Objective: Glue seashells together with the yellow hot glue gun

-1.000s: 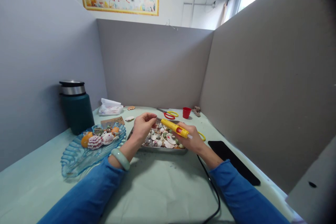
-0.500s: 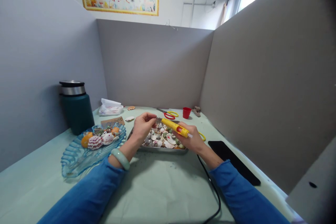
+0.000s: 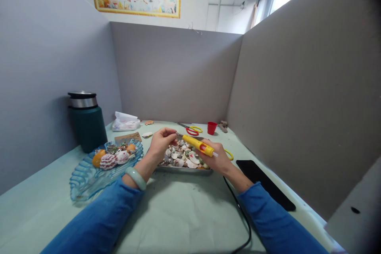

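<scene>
My right hand (image 3: 216, 158) is wrapped round a yellow hot glue gun (image 3: 197, 144), its nozzle pointing left and a clear glue stick poking from its rear. A black cord trails down from below that hand. My left hand (image 3: 163, 141) has thumb and fingertips pinched together right at the nozzle; whatever they hold is too small to make out. Both hands are above a metal tray (image 3: 184, 170) filled with assorted small seashells (image 3: 180, 158). A pale green bangle (image 3: 135, 178) circles my left wrist.
At left, a blue glass dish (image 3: 86, 184) bears several shells, with a dark green flask (image 3: 87, 127) behind it. Farther back are a tissue pack (image 3: 125, 122), scissors (image 3: 193, 130) and a red cup (image 3: 212, 128). A black flat slab (image 3: 264, 184) lies right. Grey partitions enclose three sides.
Almost nothing differs. My left hand and the glue gun have shifted very slightly left, and the pinch at the nozzle stays.
</scene>
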Tool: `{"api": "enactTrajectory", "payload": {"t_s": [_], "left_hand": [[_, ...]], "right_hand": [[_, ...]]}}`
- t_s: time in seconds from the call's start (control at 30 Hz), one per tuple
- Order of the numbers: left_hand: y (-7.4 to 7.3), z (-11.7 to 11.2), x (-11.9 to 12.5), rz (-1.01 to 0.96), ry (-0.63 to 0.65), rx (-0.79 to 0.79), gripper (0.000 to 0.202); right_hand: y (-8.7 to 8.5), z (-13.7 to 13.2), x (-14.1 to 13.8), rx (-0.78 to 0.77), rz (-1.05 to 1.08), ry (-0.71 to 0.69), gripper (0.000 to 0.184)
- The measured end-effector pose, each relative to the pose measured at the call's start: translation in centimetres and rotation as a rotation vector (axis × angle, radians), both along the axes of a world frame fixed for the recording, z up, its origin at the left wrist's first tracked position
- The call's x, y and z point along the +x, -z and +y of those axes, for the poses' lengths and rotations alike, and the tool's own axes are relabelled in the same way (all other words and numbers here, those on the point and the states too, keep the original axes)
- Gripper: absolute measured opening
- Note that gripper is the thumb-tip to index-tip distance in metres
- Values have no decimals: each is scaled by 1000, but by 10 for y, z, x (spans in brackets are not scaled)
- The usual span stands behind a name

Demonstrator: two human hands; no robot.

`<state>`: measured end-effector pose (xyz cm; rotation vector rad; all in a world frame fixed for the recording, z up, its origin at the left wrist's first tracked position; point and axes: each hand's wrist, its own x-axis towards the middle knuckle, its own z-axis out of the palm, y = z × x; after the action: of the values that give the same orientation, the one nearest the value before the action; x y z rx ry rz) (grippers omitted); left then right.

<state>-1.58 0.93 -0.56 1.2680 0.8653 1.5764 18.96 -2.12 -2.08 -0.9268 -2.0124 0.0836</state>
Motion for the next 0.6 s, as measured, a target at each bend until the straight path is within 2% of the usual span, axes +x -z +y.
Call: {"api": "enactTrajectory", "payload": {"t_s": [0.27, 0.6], "left_hand": [[-4, 0, -4, -171, 27, -83, 35], [1, 0, 1, -38, 48, -46, 29]], "right_hand": [[-2, -1, 1, 3, 13, 37, 19], [4, 1, -2, -24, -10, -9, 17]]}}
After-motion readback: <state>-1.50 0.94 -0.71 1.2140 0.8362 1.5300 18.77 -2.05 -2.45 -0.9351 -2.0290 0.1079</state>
